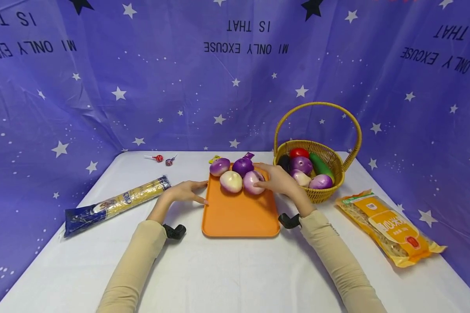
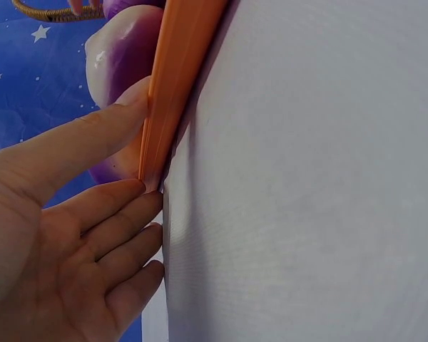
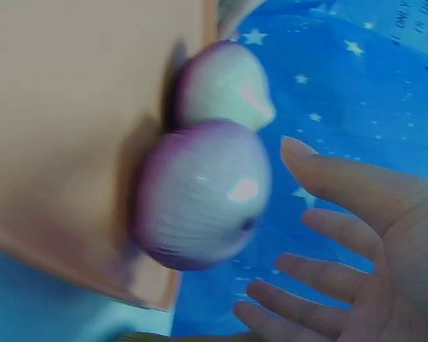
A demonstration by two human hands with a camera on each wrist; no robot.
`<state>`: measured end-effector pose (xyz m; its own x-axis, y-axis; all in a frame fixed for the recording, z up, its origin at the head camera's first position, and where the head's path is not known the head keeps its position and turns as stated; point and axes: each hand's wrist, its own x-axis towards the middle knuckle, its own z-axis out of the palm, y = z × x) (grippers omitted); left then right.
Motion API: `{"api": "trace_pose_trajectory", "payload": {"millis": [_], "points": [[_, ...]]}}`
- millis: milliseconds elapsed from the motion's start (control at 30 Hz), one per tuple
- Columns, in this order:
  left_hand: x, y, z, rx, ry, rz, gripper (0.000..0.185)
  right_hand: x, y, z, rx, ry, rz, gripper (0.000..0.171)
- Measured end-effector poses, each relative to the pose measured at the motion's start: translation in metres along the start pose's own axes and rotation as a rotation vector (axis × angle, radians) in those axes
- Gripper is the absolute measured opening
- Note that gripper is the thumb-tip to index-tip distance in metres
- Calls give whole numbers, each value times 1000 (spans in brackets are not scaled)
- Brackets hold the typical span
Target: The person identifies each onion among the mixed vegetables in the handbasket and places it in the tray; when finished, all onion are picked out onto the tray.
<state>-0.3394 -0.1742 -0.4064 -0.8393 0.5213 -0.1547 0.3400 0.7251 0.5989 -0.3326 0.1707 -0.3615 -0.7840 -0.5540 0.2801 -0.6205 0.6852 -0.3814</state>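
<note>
An orange tray (image 1: 239, 213) lies mid-table with several onions at its far end. My left hand (image 1: 196, 193) lies flat on the cloth with straight fingers (image 2: 93, 142) against the tray's left rim (image 2: 175, 78). My right hand (image 1: 268, 179) is beside the nearest pale purple onion (image 1: 252, 182), fingers spread. In the right wrist view that onion (image 3: 203, 192) sits on the tray (image 3: 71, 128) just clear of my open hand (image 3: 342, 235), with a paler onion (image 3: 225, 85) behind it.
A wicker basket (image 1: 329, 193) with a tall handle holds vegetables right of the tray. A long spaghetti pack (image 1: 115, 204) lies at left, an orange noodle bag (image 1: 391, 226) at right, two lollipops (image 1: 162, 159) at the back. Blue star cloth walls the table.
</note>
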Motion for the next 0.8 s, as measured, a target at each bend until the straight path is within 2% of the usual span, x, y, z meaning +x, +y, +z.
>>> {"api": "trace_pose_trajectory", "payload": {"millis": [200,433,567,700,800], "points": [[0,0,0,-1,-5,-1,88,-8,-9,-28,11,-17,34,59],[0,2,-1,-2,-8,-10,88,-23,-6,-60,19,0,108,57],[1,2,-1,-3,-6,-6,88,-31,3,-72,7,24,150,57],[0,2,-1,-11,-4,-12,88,-36,17,-78,-30,48,147,57],[-1,3,-1,-14,-5,-19,88,-41,28,-81,-9,32,164,56]]}}
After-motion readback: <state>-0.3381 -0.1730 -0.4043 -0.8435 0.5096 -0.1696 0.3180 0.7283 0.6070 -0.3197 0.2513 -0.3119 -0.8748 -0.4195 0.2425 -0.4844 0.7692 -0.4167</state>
